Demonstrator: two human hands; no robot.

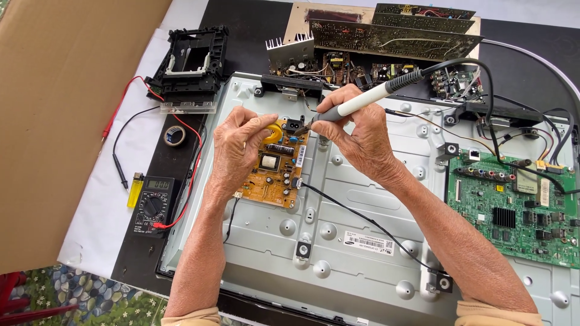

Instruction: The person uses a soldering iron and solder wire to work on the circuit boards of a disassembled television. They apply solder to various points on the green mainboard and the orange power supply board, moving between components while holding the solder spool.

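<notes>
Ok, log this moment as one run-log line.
left hand: holds orange circuit board | right hand: grips soldering iron, tip at board's top edge | under: grey metal panel | near: multimeter

- The right hand (356, 130) holds a soldering iron (362, 99), tip at the orange circuit board (275, 172).
- The left hand (238, 145) steadies that board on the grey metal panel (350, 229).
</notes>
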